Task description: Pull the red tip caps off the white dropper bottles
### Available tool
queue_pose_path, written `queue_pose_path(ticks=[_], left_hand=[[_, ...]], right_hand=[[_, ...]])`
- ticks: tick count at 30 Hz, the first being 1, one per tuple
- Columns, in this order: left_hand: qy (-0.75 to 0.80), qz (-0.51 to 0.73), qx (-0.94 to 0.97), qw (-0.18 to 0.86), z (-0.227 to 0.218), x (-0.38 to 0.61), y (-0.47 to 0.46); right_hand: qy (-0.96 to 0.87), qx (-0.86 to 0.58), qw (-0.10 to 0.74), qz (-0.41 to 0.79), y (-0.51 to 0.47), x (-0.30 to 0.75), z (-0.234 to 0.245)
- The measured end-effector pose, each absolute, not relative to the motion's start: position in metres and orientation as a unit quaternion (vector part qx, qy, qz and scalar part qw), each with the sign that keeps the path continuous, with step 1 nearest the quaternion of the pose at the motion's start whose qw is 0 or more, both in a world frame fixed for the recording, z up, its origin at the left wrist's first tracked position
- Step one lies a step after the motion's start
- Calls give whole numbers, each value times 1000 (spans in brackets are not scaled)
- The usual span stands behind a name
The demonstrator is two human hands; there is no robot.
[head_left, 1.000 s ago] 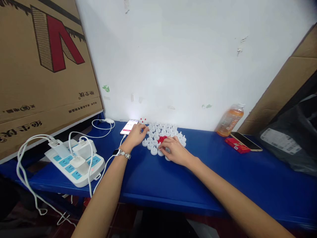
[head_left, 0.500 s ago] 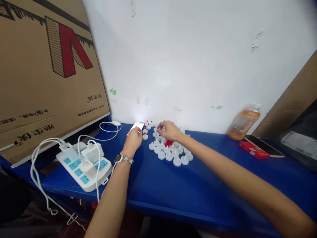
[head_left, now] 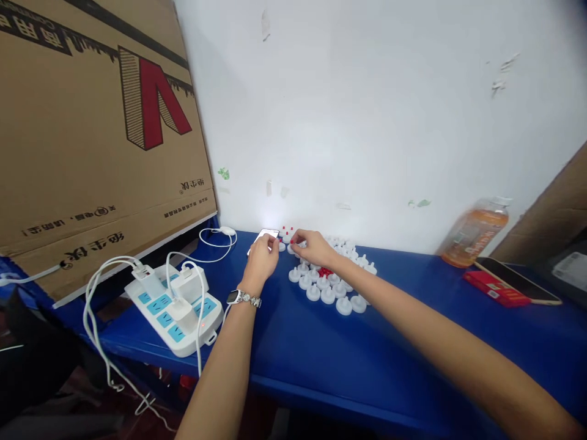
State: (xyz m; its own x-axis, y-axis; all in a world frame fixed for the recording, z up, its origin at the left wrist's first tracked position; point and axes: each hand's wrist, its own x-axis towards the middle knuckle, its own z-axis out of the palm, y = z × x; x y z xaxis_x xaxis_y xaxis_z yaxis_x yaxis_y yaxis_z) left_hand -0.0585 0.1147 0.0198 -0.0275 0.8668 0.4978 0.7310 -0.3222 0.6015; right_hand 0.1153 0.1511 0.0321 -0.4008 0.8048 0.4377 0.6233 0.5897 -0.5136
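Observation:
My left hand, wearing a watch at the wrist, is closed in a pinch beside a lit phone. What it holds, if anything, is too small to make out. Close to its fingertips stands a white nozzle cap with a red tip on it. My right hand pinches a small red cap, just above another white piece. Under and around the right forearm lie many white nozzle caps, with a heap of red caps among them. A few red-tipped white caps stand by the wall.
At left a white power strip carries plugs and cables, with a large cardboard box behind it. On the right are an orange drink bottle, a red box and another phone. All rest on a blue tabletop.
The view has shifted, so the scene sits farther right. My right hand has moved left from the white caps, closer to my left hand, and a red cap now shows at its fingertips.

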Motion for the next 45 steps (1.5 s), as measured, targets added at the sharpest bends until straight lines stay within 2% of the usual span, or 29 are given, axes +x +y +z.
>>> queue_pose_path(ticks=[4, 10, 13, 18, 21, 23, 27, 29, 31, 33, 35, 38, 41, 45], left_hand=[[448, 435, 774, 101, 27, -27, 100], [358, 354, 864, 17, 32, 14, 84], [341, 370, 864, 27, 30, 33, 84], [395, 449, 794, 108, 32, 62, 87], [391, 417, 813, 113, 41, 64, 88], [360, 369, 853, 77, 47, 60, 89], [292, 310, 904, 32, 45, 55, 90], [299, 340, 890, 58, 41, 57, 92], [341, 413, 839, 99, 38, 56, 94], [398, 497, 761, 127, 38, 51, 100], [425, 530, 721, 136, 37, 42, 108], [403, 421, 804, 118, 31, 30, 119], [399, 315, 858, 80, 22, 28, 123], [399, 327, 852, 85, 22, 20, 121]], right_hand=[[-797, -420, 392, 187, 112, 148, 42], [-748, -452, 450, 183, 65, 185, 44], [-749, -445, 477, 116, 52, 195, 43], [-748, -426, 509, 12, 51, 203, 43], [-714, -447, 537, 49, 58, 208, 43], [-692, -455, 549, 112, 60, 212, 43], [-708, -425, 520, 219, 58, 216, 44], [-728, -422, 505, 191, 55, 216, 45], [-739, -436, 502, 107, 55, 217, 46], [-726, -463, 507, 28, 57, 222, 45], [-693, -494, 525, 2, 61, 231, 43], [-641, -534, 548, 57, 66, 244, 38], [-644, -537, 536, 98, 69, 250, 30], [-656, -545, 516, 77, 68, 247, 23]])
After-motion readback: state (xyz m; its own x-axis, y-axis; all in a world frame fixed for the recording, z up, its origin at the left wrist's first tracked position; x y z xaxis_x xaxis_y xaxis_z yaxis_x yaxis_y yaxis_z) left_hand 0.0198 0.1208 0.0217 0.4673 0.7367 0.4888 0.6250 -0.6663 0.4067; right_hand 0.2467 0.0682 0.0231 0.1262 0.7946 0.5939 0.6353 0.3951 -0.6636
